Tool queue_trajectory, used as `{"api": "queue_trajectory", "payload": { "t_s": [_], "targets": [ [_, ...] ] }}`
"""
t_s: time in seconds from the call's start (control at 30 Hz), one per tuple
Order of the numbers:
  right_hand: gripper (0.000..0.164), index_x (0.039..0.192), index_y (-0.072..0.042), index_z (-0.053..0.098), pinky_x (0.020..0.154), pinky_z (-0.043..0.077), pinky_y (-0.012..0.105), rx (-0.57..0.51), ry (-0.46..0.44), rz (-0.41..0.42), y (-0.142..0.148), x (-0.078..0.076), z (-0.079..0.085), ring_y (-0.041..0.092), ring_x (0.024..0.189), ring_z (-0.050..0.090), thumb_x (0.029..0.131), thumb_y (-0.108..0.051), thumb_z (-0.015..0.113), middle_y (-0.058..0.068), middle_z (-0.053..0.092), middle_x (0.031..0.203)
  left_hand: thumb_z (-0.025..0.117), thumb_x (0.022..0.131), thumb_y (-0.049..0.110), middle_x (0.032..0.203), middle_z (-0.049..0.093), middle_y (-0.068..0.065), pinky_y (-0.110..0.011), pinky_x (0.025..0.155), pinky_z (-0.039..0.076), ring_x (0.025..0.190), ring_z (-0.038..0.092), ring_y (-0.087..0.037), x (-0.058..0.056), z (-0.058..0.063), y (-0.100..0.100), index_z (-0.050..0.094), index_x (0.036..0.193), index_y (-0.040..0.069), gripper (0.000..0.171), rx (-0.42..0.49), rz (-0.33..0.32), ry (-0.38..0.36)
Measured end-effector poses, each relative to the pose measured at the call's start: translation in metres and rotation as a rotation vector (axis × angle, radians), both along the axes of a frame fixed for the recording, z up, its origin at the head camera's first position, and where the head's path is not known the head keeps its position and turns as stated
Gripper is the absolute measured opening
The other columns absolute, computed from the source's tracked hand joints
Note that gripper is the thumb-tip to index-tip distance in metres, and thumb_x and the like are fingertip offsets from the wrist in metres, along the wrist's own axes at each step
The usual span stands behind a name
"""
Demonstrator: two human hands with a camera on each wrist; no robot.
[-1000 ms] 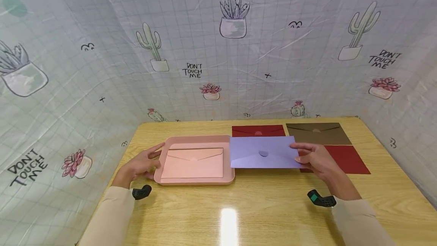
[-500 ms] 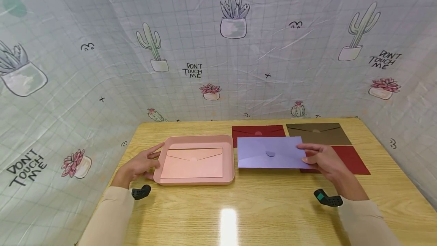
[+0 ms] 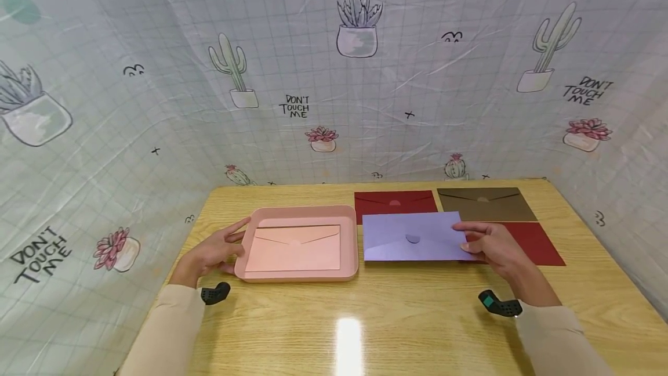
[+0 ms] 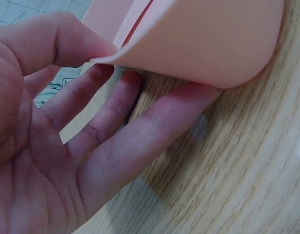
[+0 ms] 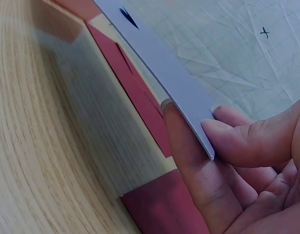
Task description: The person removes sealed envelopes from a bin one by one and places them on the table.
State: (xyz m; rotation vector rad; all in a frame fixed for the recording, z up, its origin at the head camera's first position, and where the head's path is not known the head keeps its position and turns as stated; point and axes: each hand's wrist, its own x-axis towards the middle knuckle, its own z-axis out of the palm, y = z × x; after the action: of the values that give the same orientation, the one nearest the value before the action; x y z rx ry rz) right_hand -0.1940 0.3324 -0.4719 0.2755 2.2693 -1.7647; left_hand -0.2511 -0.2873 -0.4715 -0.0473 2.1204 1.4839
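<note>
A lavender envelope (image 3: 388, 251) with a rounded flap tab hangs above the table, its shadow beneath it. My right hand (image 3: 493, 245) pinches its right edge, thumb on the upper face and fingers behind, as the right wrist view shows at the envelope's corner (image 5: 189, 102). At left is a shallow pink tray (image 3: 297, 277) with a light pink envelope (image 3: 292, 257) lying in it. My left hand (image 3: 211, 253) holds the tray's left side. In the left wrist view, the thumb (image 4: 101, 46) presses the rim while other fingers touch the outer wall.
A dark red envelope (image 3: 376, 201) and a brown envelope (image 3: 496, 208) lie along the table's back. Another red envelope (image 3: 532, 245) lies at right, partly behind my right hand. Behind the wooden table (image 3: 292, 329) hangs a cactus-print curtain (image 3: 287, 149).
My right hand has carried the lavender envelope rightward, away from the tray's edge, then slightly lower in view. The left hand and tray have stayed in place.
</note>
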Motion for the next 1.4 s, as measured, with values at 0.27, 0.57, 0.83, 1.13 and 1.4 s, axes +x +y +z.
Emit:
{"api": "queue_trajectory", "payload": {
  "t_s": [0.27, 0.57, 0.83, 1.13, 1.4],
  "targets": [
    [0.044, 0.140, -0.006, 0.067, 0.081, 0.062, 0.026, 0.013, 0.006, 0.015, 0.000, 0.002, -0.004, 0.026, 0.123, 0.054, 0.096, 0.000, 0.065, 0.032, 0.036, 0.162, 0.059, 0.093, -0.003, 0.174, 0.016, -0.024, -0.045, 0.068, 0.063, 0.113, 0.069, -0.030, 0.001, -0.001, 0.000, 0.010, 0.169, 0.034, 0.098, -0.014, -0.005, -0.009],
    [0.046, 0.140, -0.001, 0.065, 0.080, 0.061, 0.024, 0.020, 0.027, 0.016, -0.005, 0.000, -0.007, 0.035, 0.131, 0.048, 0.094, 0.003, 0.066, 0.033, 0.039, 0.158, 0.060, 0.091, -0.003, 0.174, 0.016, -0.022, -0.047, 0.072, 0.064, 0.111, 0.070, -0.031, 0.000, -0.002, -0.001, 0.011, 0.169, 0.036, 0.100, -0.005, 0.000, -0.010],
    [0.046, 0.139, 0.001, 0.065, 0.077, 0.061, 0.025, 0.048, 0.029, 0.021, -0.008, 0.002, -0.009, 0.033, 0.125, 0.050, 0.093, 0.002, 0.067, 0.034, 0.043, 0.155, 0.059, 0.092, -0.004, 0.174, 0.016, -0.022, -0.049, 0.077, 0.065, 0.114, 0.069, -0.031, 0.000, -0.005, 0.001, 0.010, 0.169, 0.035, 0.099, 0.006, -0.006, -0.018],
    [0.044, 0.137, 0.001, 0.066, 0.078, 0.062, 0.025, 0.092, 0.030, 0.011, -0.012, 0.001, -0.012, 0.035, 0.124, 0.053, 0.093, 0.003, 0.066, 0.033, 0.048, 0.153, 0.059, 0.093, -0.003, 0.174, 0.015, -0.023, -0.049, 0.076, 0.064, 0.116, 0.069, -0.032, 0.000, -0.005, 0.001, 0.009, 0.169, 0.035, 0.099, 0.007, -0.014, -0.020],
    [0.044, 0.137, 0.002, 0.066, 0.077, 0.060, 0.024, 0.100, 0.035, 0.009, -0.018, 0.001, -0.012, 0.044, 0.133, 0.048, 0.093, 0.004, 0.064, 0.033, 0.046, 0.155, 0.060, 0.092, -0.002, 0.174, 0.015, -0.022, -0.048, 0.075, 0.064, 0.115, 0.069, -0.032, -0.001, -0.004, -0.002, 0.009, 0.169, 0.036, 0.100, -0.011, -0.013, -0.014]
  ]
}}
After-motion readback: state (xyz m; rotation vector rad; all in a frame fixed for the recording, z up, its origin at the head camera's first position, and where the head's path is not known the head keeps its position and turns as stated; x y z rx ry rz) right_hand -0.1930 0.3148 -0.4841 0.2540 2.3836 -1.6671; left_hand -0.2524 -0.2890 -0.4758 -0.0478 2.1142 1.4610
